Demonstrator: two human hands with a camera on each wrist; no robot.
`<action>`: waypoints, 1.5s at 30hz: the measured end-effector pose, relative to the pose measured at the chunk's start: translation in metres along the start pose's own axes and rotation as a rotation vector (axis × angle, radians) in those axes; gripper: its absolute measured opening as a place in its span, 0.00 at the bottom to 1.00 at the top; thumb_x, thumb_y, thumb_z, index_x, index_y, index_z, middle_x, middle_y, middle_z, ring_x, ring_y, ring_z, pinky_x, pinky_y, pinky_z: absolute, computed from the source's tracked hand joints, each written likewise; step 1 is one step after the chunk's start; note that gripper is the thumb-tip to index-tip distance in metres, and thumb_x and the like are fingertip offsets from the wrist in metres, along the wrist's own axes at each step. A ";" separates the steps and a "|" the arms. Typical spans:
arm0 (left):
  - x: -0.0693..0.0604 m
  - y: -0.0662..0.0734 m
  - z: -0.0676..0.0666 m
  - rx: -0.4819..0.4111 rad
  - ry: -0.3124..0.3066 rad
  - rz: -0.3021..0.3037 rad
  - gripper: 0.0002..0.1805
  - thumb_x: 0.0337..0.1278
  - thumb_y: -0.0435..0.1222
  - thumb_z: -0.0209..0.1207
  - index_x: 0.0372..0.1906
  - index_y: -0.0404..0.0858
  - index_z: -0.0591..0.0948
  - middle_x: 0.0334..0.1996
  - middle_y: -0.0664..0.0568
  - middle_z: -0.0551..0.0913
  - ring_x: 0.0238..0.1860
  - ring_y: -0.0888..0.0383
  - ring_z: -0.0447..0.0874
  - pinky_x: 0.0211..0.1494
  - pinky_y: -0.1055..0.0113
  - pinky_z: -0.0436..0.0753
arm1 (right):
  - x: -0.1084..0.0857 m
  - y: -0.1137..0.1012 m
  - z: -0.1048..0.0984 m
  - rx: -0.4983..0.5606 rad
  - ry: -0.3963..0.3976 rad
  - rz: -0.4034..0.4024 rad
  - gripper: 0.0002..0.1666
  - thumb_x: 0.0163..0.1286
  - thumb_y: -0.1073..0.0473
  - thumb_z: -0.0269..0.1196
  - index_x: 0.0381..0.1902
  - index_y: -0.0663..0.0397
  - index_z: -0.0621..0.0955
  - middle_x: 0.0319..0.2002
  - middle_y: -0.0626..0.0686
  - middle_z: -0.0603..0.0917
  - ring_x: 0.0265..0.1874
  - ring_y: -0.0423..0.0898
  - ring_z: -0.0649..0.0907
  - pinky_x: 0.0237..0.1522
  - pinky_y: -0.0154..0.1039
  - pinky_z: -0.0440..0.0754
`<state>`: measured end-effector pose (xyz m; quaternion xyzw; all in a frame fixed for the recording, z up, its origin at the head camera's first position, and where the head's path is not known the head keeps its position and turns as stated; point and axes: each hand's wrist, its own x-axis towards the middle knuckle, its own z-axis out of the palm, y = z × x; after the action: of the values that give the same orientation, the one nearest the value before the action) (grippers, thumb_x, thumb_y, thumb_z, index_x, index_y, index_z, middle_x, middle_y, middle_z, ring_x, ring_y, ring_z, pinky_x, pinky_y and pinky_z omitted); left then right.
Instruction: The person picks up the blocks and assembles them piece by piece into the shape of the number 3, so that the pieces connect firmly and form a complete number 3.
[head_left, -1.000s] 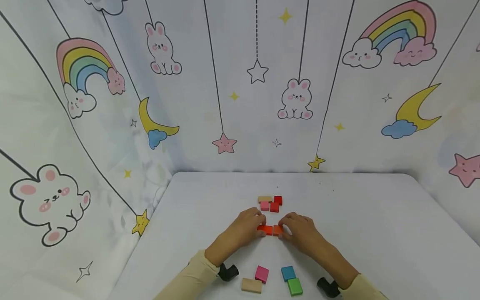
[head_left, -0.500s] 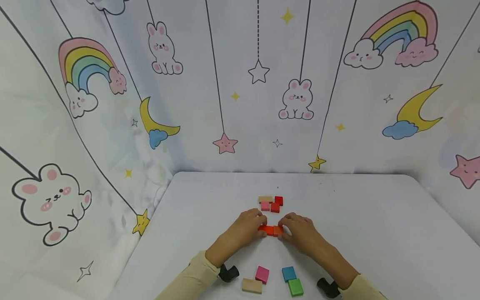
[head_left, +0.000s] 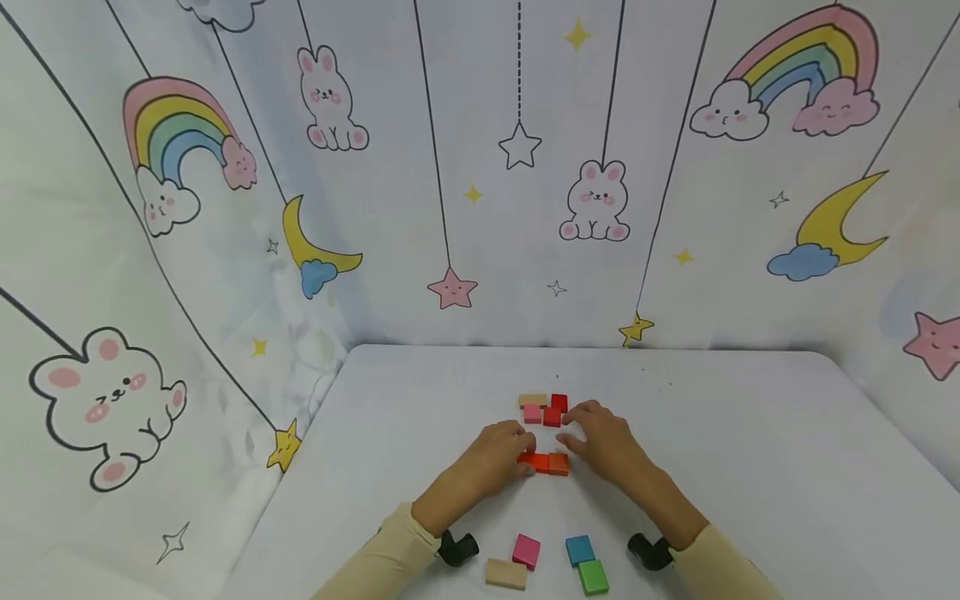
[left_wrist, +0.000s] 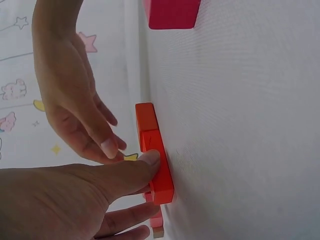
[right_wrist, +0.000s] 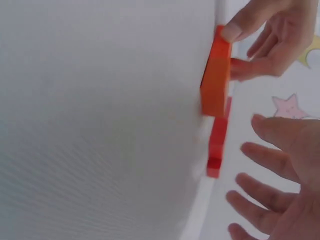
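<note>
Thumb and fingers of my left hand [head_left: 495, 458] pinch a long red-orange block [left_wrist: 163, 177] that lies on the white table. Against its right end sits an orange block [head_left: 558, 464], the two touching end to end. My right hand [head_left: 609, 446] is apart from both, its fingers spread with nothing between them in the right wrist view. Its fingertips are close to the right side of two red blocks [head_left: 552, 417]. These belong to a small cluster farther back, with a pink block [head_left: 532, 413] and a tan block [head_left: 532, 400].
Nearer the person lie a magenta block [head_left: 527, 552] with a tan block [head_left: 506, 573], and a blue block [head_left: 580, 550] touching a green block [head_left: 593, 577]. Black wrist-worn devices [head_left: 459, 548] show beside both forearms. A patterned cloth [head_left: 495, 233] rises behind the table.
The small gap between the red-orange and orange blocks has closed. My right hand has let go of the orange block and moved away from the person, toward the red blocks. My left hand stays put.
</note>
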<state>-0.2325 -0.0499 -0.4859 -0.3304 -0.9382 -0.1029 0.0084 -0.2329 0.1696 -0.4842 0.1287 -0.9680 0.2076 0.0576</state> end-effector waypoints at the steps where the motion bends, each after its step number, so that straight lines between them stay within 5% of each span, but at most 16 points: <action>1: 0.000 0.000 0.000 0.002 0.000 -0.002 0.14 0.63 0.45 0.73 0.50 0.47 0.86 0.49 0.54 0.85 0.52 0.59 0.81 0.60 0.63 0.82 | 0.005 0.002 0.001 0.010 0.021 0.004 0.16 0.68 0.56 0.75 0.50 0.53 0.86 0.54 0.61 0.85 0.55 0.59 0.85 0.58 0.65 0.82; 15: 0.001 0.001 -0.001 0.013 -0.014 -0.008 0.15 0.61 0.46 0.74 0.49 0.48 0.87 0.49 0.54 0.86 0.49 0.61 0.81 0.57 0.66 0.82 | 0.040 0.010 0.016 0.026 0.045 0.020 0.18 0.70 0.59 0.73 0.56 0.56 0.87 0.58 0.66 0.81 0.58 0.64 0.79 0.58 0.66 0.81; 45: 0.002 0.002 -0.002 0.008 -0.009 -0.002 0.14 0.62 0.46 0.74 0.49 0.47 0.87 0.48 0.54 0.86 0.50 0.61 0.81 0.57 0.66 0.83 | 0.036 0.019 -0.001 0.047 -0.172 0.000 0.10 0.70 0.58 0.72 0.48 0.46 0.88 0.61 0.64 0.80 0.61 0.63 0.77 0.54 0.72 0.78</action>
<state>-0.2326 -0.0477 -0.4839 -0.3298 -0.9390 -0.0977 0.0051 -0.2721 0.1783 -0.4848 0.1473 -0.9642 0.2187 -0.0287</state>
